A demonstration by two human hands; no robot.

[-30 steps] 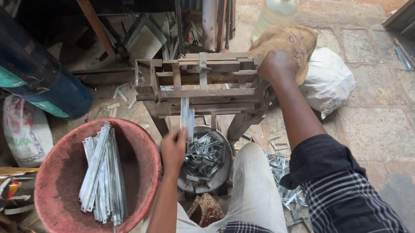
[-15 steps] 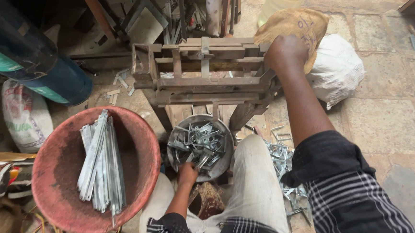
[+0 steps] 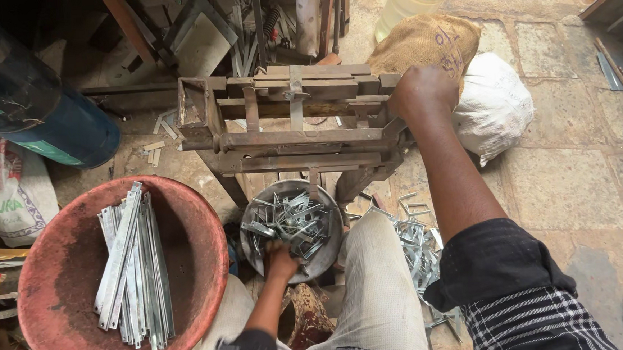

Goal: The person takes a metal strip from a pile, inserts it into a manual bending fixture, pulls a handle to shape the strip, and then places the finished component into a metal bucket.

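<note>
Flooring of stone slabs (image 3: 564, 188) is carrying the whole workstation. Directly ahead of both hands, a rusty hand-operated bending press (image 3: 294, 125) is standing on angled legs. To the left of the left hand, a red basin (image 3: 66, 284) is holding a bundle of straight galvanised metal strips (image 3: 131, 265). Just beyond the right hand, a burlap sack (image 3: 426, 42) and a white sack (image 3: 495, 106) are lying side by side.

Right hand (image 3: 423, 92) is clenching around the press handle at the frame's right end; the handle itself is hidden under the fist. Left hand (image 3: 282, 260) is reaching into the small round metal pan (image 3: 292, 230) under the press, with its fingers buried among the bent metal clips (image 3: 289, 219); whether it is grasping one cannot be told. More bent clips (image 3: 413, 244) are lying on the floor to the right of the knee.

Hazards, as a judgement:
- Sharp cut edges on the clips are risking cuts to bare fingers.
- Pulling the handle while the left hand is sitting under the press is risking a pinch.
- Pressing on the pan's near rim is risking a tip and spill.
</note>
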